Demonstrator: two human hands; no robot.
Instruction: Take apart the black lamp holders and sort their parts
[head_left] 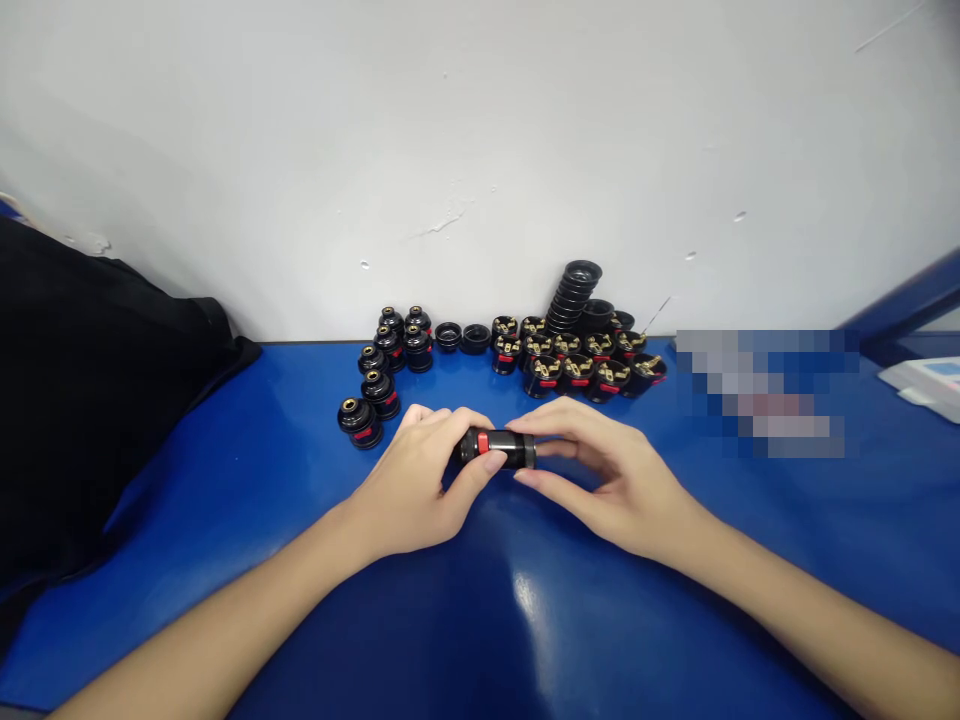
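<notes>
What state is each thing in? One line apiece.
Left hand: closed around the held part.
Right hand: curved around that part's right end; contact unclear.
Held part: on its side, red tab showing.
Domed parts: upright, golden fittings on top.
Two round black pieces: flat, side by side.
Open parts: mostly upright, golden contacts exposed.
Stacked pieces: leaning right.
Black cloth: crumpled.
White device: cut off, state unclear.

The table (465, 620) is blue and its surface is glossy. On the far side, left of the middle, stands a group of black domed pieces (380, 398). Next to the right lie two flat rings (475, 341), then black cups (577, 382), with a leaning stack (571, 303) behind. At right lies a white device (926, 392).
</notes>
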